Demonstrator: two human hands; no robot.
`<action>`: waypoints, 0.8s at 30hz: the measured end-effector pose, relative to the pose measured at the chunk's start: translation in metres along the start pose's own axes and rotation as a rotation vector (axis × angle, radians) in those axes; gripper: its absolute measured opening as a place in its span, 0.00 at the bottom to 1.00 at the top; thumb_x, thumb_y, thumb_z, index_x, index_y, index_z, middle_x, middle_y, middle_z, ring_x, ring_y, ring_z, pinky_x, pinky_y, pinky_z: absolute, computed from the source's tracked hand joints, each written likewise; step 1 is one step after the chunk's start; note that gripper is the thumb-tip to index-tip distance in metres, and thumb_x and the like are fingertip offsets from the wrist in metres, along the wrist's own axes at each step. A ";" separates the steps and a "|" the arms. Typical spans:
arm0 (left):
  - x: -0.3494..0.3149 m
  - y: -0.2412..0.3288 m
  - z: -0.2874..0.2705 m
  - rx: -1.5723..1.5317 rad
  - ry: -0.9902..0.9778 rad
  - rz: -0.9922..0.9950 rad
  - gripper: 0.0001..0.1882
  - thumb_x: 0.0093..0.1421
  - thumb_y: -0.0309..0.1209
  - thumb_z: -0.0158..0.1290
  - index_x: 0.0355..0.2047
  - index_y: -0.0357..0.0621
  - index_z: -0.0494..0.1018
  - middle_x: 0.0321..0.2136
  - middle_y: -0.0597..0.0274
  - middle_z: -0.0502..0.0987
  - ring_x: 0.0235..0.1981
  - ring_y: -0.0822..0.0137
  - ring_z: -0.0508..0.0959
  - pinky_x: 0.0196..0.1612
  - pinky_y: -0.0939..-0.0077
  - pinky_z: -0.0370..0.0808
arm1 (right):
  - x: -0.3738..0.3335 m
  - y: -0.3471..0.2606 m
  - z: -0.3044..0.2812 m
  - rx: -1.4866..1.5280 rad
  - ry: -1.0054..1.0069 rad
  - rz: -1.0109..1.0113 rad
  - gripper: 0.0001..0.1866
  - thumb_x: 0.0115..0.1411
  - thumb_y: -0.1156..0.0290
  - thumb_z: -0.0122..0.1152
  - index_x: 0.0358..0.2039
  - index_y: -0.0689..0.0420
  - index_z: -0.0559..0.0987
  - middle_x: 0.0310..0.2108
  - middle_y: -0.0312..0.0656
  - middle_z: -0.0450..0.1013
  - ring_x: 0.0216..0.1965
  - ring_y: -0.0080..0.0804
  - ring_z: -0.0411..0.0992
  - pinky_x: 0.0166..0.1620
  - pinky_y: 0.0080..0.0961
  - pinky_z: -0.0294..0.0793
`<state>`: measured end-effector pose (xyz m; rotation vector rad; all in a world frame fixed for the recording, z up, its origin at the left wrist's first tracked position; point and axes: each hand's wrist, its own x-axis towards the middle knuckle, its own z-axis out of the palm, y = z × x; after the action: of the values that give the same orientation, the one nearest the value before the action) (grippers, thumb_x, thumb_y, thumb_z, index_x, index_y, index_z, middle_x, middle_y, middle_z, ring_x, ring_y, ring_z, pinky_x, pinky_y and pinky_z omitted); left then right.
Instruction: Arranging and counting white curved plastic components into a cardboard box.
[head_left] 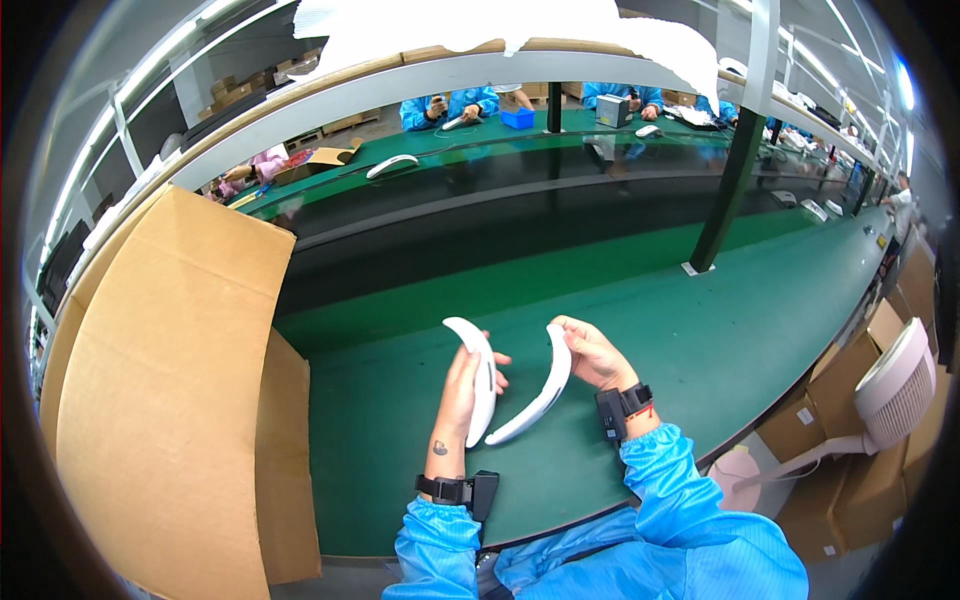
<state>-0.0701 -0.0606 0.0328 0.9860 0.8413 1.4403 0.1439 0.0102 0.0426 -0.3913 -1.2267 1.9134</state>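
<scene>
Closest are two shiny blue cloth sleeves (435, 545), with a black strap (445, 489) on each wrist. The left hand (459, 392) has its grip wrapped around a smooth white curved shell (483, 388), shaped a bit like a banana and standing nearly upright. The right hand (592, 357) has its grip pinched on the top end of a thinner white curved piece (548, 394), which slants down toward the shell's bottom end. I cannot tell if the two touch there. Both are over the green, flat tabletop (400, 490). On the left is a big brown cardboard box (165, 390). On the right is a round pale pink fan (893, 385), near more brown boxes (815, 510). Farther off, a dark green post (729, 195) stands up. Past a long black strip (410, 262), people in blue (448, 107) sit near a small blue bin (518, 119).
</scene>
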 end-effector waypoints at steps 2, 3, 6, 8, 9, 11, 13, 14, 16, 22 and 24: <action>-0.002 -0.007 0.005 -0.103 -0.232 -0.171 0.22 0.69 0.39 0.31 0.56 0.36 0.59 0.36 0.50 0.75 0.28 0.68 0.77 0.32 0.77 0.76 | 0.001 0.006 0.000 0.085 -0.057 0.017 0.16 0.59 0.59 0.59 0.42 0.56 0.73 0.36 0.33 0.73 0.38 0.22 0.72 0.44 0.24 0.72; -0.006 -0.016 0.009 -0.136 -0.172 -0.260 0.23 0.69 0.41 0.31 0.55 0.37 0.60 0.37 0.50 0.75 0.31 0.68 0.77 0.35 0.77 0.75 | 0.003 0.009 0.007 0.110 -0.067 0.014 0.17 0.59 0.60 0.59 0.44 0.56 0.73 0.37 0.34 0.73 0.40 0.23 0.72 0.45 0.25 0.72; -0.011 -0.016 0.035 -0.217 -0.297 -0.364 0.26 0.68 0.46 0.31 0.53 0.39 0.63 0.41 0.51 0.75 0.40 0.68 0.76 0.43 0.76 0.74 | 0.006 0.014 0.004 0.095 -0.033 0.037 0.16 0.61 0.61 0.55 0.45 0.57 0.72 0.38 0.36 0.73 0.38 0.23 0.72 0.42 0.23 0.73; -0.010 -0.024 0.030 -0.141 -0.415 -0.260 0.28 0.67 0.51 0.32 0.53 0.39 0.63 0.41 0.51 0.75 0.41 0.68 0.75 0.43 0.76 0.73 | 0.007 0.013 0.012 0.011 0.028 0.025 0.15 0.62 0.62 0.53 0.44 0.58 0.73 0.37 0.36 0.73 0.37 0.23 0.71 0.41 0.23 0.73; -0.011 -0.022 0.032 -0.133 -0.403 -0.258 0.28 0.65 0.51 0.36 0.51 0.39 0.63 0.40 0.53 0.75 0.39 0.68 0.75 0.42 0.76 0.73 | 0.007 0.013 0.014 -0.076 0.094 0.013 0.14 0.63 0.63 0.52 0.44 0.59 0.73 0.37 0.37 0.73 0.36 0.22 0.71 0.40 0.22 0.73; -0.009 -0.026 0.032 -0.054 -0.411 -0.240 0.26 0.65 0.51 0.39 0.49 0.40 0.64 0.38 0.54 0.75 0.38 0.68 0.75 0.42 0.75 0.73 | 0.011 0.020 0.012 -0.207 0.128 -0.030 0.13 0.64 0.64 0.51 0.42 0.59 0.74 0.35 0.36 0.73 0.36 0.21 0.71 0.39 0.21 0.73; -0.009 -0.029 0.028 0.026 -0.416 -0.222 0.25 0.64 0.50 0.42 0.48 0.40 0.64 0.37 0.56 0.75 0.38 0.68 0.75 0.42 0.75 0.73 | 0.013 0.025 0.019 -0.392 0.213 -0.064 0.12 0.65 0.65 0.49 0.39 0.59 0.75 0.32 0.35 0.73 0.33 0.19 0.70 0.38 0.19 0.72; -0.009 -0.031 0.026 0.053 -0.440 -0.231 0.23 0.63 0.49 0.45 0.46 0.40 0.65 0.35 0.57 0.75 0.37 0.68 0.75 0.41 0.75 0.73 | 0.013 0.027 0.022 -0.391 0.213 -0.064 0.12 0.65 0.65 0.49 0.39 0.59 0.75 0.32 0.35 0.73 0.33 0.19 0.70 0.38 0.19 0.72; -0.010 -0.031 0.024 0.079 -0.465 -0.238 0.22 0.62 0.47 0.48 0.44 0.41 0.65 0.34 0.59 0.75 0.37 0.69 0.75 0.41 0.74 0.73 | 0.012 0.028 0.028 -0.419 0.214 -0.027 0.11 0.65 0.67 0.47 0.39 0.58 0.75 0.32 0.33 0.73 0.33 0.18 0.70 0.38 0.18 0.72; -0.011 -0.027 0.025 0.049 -0.477 -0.309 0.20 0.59 0.42 0.54 0.41 0.38 0.66 0.31 0.57 0.75 0.35 0.66 0.76 0.39 0.72 0.75 | 0.015 0.036 0.031 -0.421 0.221 -0.074 0.11 0.65 0.66 0.47 0.39 0.58 0.75 0.31 0.32 0.72 0.32 0.17 0.69 0.37 0.17 0.71; -0.011 -0.025 0.027 -0.012 -0.417 -0.374 0.20 0.58 0.40 0.54 0.42 0.36 0.65 0.31 0.54 0.75 0.31 0.64 0.78 0.35 0.71 0.77 | 0.017 0.040 0.031 -0.425 0.251 -0.079 0.11 0.65 0.65 0.47 0.39 0.58 0.75 0.31 0.32 0.72 0.32 0.17 0.69 0.37 0.17 0.71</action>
<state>-0.0354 -0.0698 0.0199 1.0106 0.6622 0.8803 0.0958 -0.0038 0.0259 -0.7686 -1.4492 1.4761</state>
